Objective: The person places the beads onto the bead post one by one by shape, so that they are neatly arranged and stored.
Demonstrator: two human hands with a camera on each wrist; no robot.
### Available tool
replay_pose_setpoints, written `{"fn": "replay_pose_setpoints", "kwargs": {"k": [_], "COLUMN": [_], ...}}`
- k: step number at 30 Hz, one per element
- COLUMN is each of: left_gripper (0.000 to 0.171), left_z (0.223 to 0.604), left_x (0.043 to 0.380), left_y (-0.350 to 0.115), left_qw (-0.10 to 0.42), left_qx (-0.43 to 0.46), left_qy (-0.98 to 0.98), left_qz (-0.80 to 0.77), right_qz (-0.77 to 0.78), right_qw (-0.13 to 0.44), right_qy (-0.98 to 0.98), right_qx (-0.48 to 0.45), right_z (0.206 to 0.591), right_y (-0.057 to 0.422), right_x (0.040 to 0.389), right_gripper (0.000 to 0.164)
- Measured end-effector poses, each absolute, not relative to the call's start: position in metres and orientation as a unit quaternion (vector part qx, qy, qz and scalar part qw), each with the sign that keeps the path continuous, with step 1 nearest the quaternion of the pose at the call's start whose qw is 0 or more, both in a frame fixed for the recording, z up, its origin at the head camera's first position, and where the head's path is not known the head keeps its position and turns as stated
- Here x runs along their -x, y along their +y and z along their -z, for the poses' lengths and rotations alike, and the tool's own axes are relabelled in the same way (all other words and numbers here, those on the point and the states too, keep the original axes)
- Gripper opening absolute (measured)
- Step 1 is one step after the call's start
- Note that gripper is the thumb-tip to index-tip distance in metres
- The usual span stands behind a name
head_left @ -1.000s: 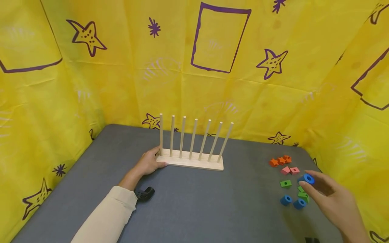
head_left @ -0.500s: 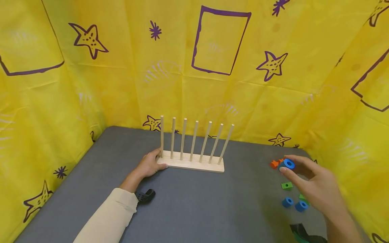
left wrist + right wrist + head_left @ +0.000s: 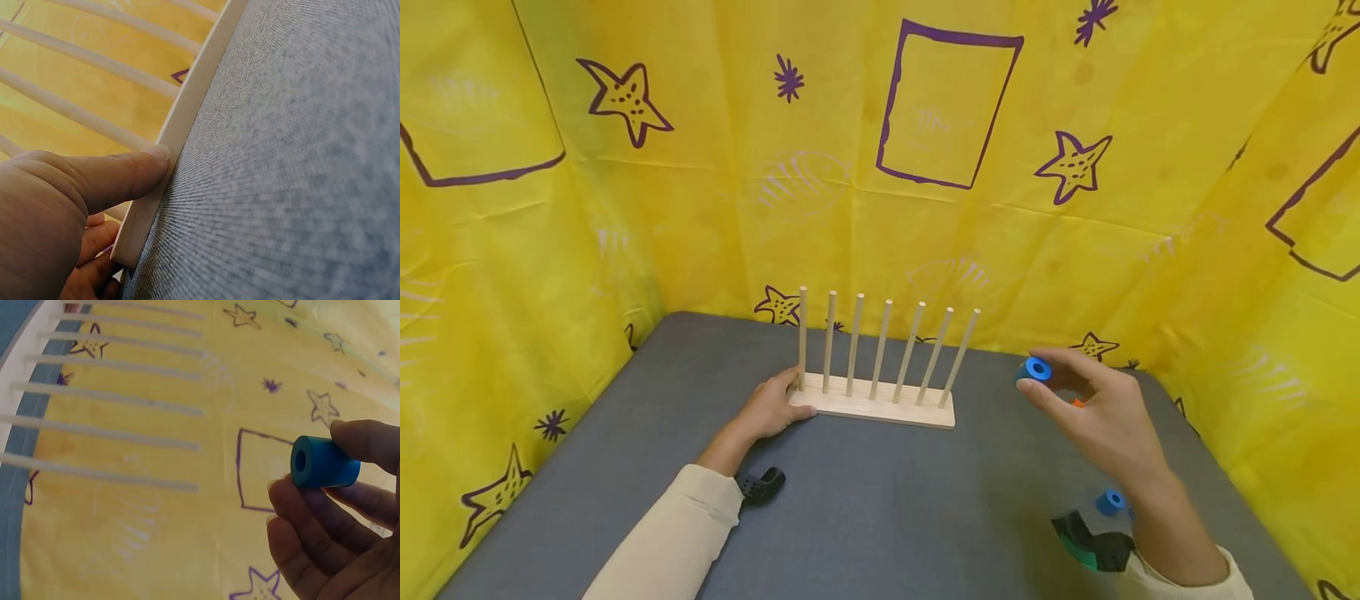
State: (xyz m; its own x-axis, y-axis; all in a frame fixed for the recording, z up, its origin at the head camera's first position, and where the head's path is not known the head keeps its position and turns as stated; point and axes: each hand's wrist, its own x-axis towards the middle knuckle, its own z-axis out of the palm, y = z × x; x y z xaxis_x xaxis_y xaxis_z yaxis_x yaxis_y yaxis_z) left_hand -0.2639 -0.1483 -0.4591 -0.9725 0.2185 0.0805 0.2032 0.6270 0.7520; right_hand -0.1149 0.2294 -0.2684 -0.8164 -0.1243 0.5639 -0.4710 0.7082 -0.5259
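Observation:
A pale wooden peg rack (image 3: 880, 406) with a row of several upright rods stands on the grey table. My left hand (image 3: 767, 406) grips the left end of its base, the thumb (image 3: 125, 178) along the front edge and the fingers behind, as the left wrist view shows. To the right of the rack and raised above the table, my right hand (image 3: 1101, 408) pinches a blue cylinder bead (image 3: 1036, 369) between thumb and fingers. In the right wrist view the bead's (image 3: 324, 462) centre hole faces the rods.
Another blue bead (image 3: 1110, 502) lies on the table (image 3: 910, 517) by my right forearm, with one more partly hidden behind the arm. A bit of an orange piece (image 3: 1078, 403) shows behind my right hand. A yellow patterned cloth (image 3: 805, 217) walls the table's back and sides.
My right hand has carried the blue bead left and upward, away from the loose pieces and toward the rack. My left hand stays on the rack's base.

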Motion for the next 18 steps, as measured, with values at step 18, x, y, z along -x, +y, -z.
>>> {"fn": "replay_pose_setpoints", "kwargs": {"k": [18], "left_gripper": [0.08], "left_z": [0.457], "left_x": [0.264], "left_y": [-0.148], "left_qw": [0.011], "left_qx": [-0.116], "left_qy": [0.904], "left_qz": [-0.41], "right_qz": [-0.437], "right_qw": [0.221], "right_qy": [-0.833], "right_qx": [-0.256], "right_z": [0.256], "right_y": [0.163], "right_x": [0.163], "right_gripper": [0.036]}}
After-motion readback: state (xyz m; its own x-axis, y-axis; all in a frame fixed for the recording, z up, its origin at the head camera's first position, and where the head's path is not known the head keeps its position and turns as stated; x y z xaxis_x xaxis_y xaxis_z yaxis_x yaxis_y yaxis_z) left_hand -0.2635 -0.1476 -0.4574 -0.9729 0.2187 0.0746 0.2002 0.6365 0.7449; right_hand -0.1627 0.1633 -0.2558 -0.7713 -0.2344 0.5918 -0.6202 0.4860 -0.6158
